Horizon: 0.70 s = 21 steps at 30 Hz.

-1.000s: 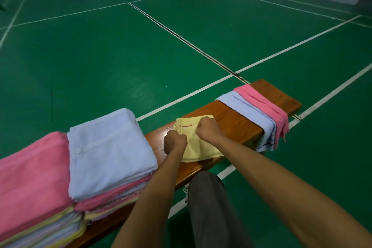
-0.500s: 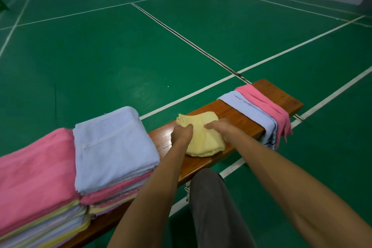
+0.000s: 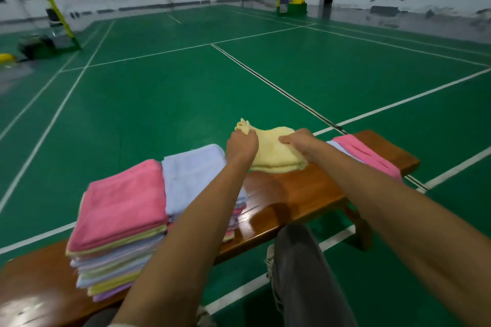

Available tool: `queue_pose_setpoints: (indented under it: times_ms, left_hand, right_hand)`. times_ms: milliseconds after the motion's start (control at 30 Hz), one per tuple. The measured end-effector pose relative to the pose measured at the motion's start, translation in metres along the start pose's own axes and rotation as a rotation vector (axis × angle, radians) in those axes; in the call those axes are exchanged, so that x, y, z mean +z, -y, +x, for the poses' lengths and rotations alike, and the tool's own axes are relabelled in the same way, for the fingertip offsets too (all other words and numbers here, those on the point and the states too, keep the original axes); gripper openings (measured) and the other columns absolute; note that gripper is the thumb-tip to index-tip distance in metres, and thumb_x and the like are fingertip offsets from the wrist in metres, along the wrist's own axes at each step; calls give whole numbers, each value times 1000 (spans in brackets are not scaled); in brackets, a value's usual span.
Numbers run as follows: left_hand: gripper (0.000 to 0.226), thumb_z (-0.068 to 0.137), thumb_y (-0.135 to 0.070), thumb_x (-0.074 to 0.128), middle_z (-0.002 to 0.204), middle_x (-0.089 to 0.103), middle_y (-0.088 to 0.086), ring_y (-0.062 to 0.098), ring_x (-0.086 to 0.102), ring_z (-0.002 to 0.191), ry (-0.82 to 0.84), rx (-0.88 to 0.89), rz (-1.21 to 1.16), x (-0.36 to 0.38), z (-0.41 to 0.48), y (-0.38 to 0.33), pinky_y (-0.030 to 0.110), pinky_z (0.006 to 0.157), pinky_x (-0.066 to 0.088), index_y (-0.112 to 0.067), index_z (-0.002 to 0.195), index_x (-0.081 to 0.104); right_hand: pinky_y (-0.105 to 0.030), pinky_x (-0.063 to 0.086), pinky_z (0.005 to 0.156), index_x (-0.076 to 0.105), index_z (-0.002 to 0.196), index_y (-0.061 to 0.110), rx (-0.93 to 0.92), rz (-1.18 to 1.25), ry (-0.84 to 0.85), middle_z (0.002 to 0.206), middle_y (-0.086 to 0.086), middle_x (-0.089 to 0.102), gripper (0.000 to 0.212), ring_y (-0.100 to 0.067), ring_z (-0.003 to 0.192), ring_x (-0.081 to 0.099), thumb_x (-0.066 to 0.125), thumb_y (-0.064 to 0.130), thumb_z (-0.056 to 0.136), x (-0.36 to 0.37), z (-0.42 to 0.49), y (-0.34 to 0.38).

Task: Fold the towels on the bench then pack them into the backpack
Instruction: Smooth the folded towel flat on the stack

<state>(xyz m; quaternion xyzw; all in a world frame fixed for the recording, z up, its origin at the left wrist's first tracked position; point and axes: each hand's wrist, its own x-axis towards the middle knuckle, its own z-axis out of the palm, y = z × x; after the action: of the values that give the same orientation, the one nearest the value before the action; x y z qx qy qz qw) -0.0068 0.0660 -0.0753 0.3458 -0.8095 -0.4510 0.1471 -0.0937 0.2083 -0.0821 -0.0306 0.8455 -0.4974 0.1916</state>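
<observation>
A folded yellow towel (image 3: pixel 276 152) is lifted off the far edge of the wooden bench (image 3: pixel 300 194). My left hand (image 3: pixel 241 142) grips its left corner, where the cloth bunches above my fingers. My right hand (image 3: pixel 299 141) holds its right side, fingers curled onto the top. Left of my arms stand two stacks of folded towels, one topped pink (image 3: pixel 122 204), one topped pale blue (image 3: pixel 194 175). A pink towel (image 3: pixel 369 156) and a pale blue towel (image 3: pixel 338 146) hang draped over the bench's right end. No backpack is in view.
The bench stands on a green sports court floor (image 3: pixel 159 93) with white lines. My grey-trousered leg (image 3: pixel 300 273) is in front of the bench. Net posts (image 3: pixel 57 10) and equipment stand far off by the walls.
Both hands have lifted the yellow towel off the bench and carried it up and toward the stacks. The camera has tilted up, showing more of the hall.
</observation>
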Motion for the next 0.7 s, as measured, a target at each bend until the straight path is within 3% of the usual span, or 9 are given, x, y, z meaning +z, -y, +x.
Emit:
queue_pose_setpoints:
  times_ms: [133,200,367,467,567,700]
  left_hand:
    - [37,97,-34,49,121,66,16,37,61,110,-110,-5,16,-61,-7,19,36,84,44,-6,117,63]
    - [38,97,-33,49,122,65,17,38,60,111,-163,-27,24,-90,-12,32,37,88,46,-4,119,62]
    - [34,93,-23,52,119,66,21,38,61,108,-241,-96,81,-149,-29,63,33,78,41,0,115,63]
    - [38,93,-19,50,128,63,22,38,59,115,-176,-141,175,-165,-39,85,35,88,46,1,123,59]
    - [38,96,-19,47,130,62,19,34,60,116,-53,-190,299,-167,-47,101,34,89,49,0,128,57]
    - [38,100,-20,47,134,60,21,35,58,120,-28,-126,363,-170,-45,94,36,96,49,3,130,56]
  right_hand:
    - [-35,51,85,57,129,-3,-109,6,36,123,-12,63,58,-30,105,62,77,30,86,45,-27,36]
    - [-36,52,89,58,129,-3,-142,16,60,126,-15,64,58,-31,109,63,78,30,85,69,-39,50]
    - [-36,53,89,56,130,-2,-186,0,177,127,-16,62,56,-32,110,63,77,28,87,116,-68,68]
    - [-38,54,85,57,129,0,-172,-115,232,126,-15,62,57,-31,106,63,79,29,85,133,-78,57]
    - [-41,54,93,55,129,1,-179,-230,247,128,-16,60,56,-33,111,61,77,30,86,140,-82,46]
    - [-35,50,86,56,129,0,-244,-301,197,131,-16,60,48,-34,116,60,68,26,90,135,-84,56]
